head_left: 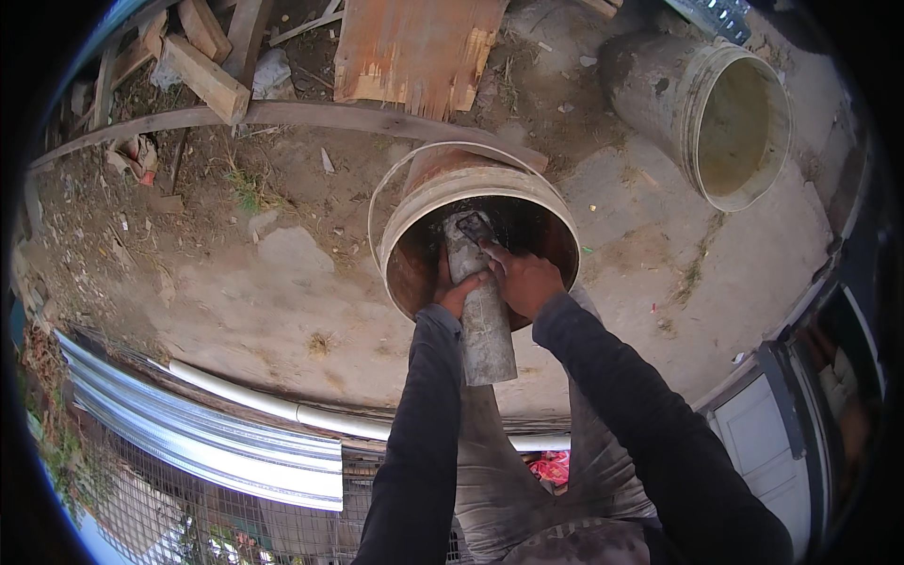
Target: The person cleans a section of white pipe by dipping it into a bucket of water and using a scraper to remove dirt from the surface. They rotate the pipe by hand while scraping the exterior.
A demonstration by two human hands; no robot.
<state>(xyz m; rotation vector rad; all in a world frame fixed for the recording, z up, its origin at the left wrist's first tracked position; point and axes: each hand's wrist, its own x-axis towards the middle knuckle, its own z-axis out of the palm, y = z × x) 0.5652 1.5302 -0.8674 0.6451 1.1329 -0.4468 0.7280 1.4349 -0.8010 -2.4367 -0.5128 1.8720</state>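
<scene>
My left hand (456,294) grips one side of a long, flat-looking grey piece (488,330) coated in cement, like a plasterer's float. It is tilted over the mouth of a bucket (403,235), its far end inside and its near end over the rim toward me. My right hand (529,282) is closed at the top of the piece, its fingers on a small dark part (475,226). Whether that part is a handle or a separate thing, I cannot tell. The bucket, with a thin wire handle (374,193), seems to hold dark water.
At the far right a second large bucket (692,122) holds murky liquid. Beyond my bucket lie a curved plank (325,115), a worn wooden board (414,52) and timber offcuts (202,75). Nearer are a white pipe (235,388), corrugated metal sheeting (207,424) and wire mesh (160,494).
</scene>
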